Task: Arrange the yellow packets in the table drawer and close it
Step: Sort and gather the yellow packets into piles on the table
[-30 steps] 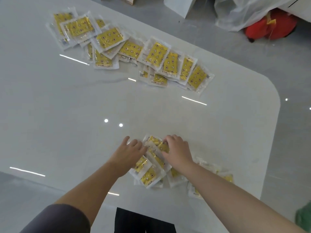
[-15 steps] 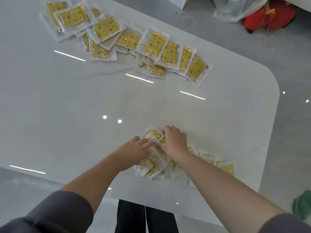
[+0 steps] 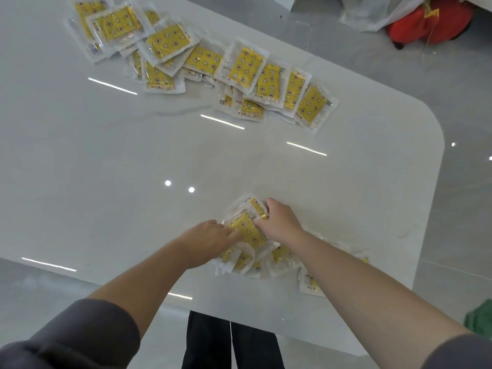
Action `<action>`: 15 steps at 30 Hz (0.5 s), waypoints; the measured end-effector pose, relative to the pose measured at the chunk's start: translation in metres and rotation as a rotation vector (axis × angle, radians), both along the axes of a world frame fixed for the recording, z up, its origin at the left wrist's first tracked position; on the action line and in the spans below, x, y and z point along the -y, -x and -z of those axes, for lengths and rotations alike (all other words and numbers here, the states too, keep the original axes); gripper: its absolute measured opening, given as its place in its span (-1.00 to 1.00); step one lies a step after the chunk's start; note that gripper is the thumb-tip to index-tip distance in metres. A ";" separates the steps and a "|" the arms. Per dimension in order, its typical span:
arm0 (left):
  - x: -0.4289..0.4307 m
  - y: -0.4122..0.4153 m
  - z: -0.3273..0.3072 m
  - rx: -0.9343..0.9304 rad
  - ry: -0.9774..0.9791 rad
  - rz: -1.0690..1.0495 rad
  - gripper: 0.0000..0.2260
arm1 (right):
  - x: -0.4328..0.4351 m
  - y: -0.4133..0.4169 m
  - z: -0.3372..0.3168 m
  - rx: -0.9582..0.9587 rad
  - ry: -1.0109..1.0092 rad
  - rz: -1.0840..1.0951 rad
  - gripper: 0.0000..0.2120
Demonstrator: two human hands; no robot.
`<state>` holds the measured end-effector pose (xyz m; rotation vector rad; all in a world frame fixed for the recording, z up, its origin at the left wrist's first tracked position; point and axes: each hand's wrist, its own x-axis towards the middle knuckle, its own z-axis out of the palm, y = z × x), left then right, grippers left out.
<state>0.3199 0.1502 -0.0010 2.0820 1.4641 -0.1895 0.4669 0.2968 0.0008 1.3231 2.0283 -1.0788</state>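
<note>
A loose heap of yellow packets (image 3: 249,231) in clear wrappers lies near the front edge of the white table (image 3: 133,169). My left hand (image 3: 210,241) rests against the heap's left side, its fingers laid fairly straight on the top packet. My right hand (image 3: 279,222) comes in from the right, fingers curled over the upper edge of the top packets. More of the heap trails off under my right forearm. A long row of overlapping yellow packets (image 3: 239,67) lies across the far side of the table. No drawer is in view.
The table's rounded corner (image 3: 436,134) is at the right, with grey floor beyond. A red object (image 3: 431,30) under a clear plastic bag lies on the floor at the top right. Something green (image 3: 479,315) shows at the right edge. My dark trousers (image 3: 229,342) show below the table's front edge.
Both hands have drawn closer together over the near heap, bunching its top packets. The view has tilted a little, so the far row sits higher in the frame.
</note>
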 end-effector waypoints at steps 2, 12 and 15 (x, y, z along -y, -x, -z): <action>-0.003 0.001 -0.009 0.007 0.148 -0.120 -0.44 | -0.009 -0.004 -0.007 -0.014 0.012 0.072 -0.86; -0.057 0.059 -0.069 0.425 0.359 -1.148 -0.78 | -0.086 0.017 -0.049 -0.141 0.044 0.442 -0.84; -0.087 0.093 -0.075 0.560 0.247 -1.452 -0.77 | -0.106 0.054 -0.053 -0.204 0.058 0.552 -0.80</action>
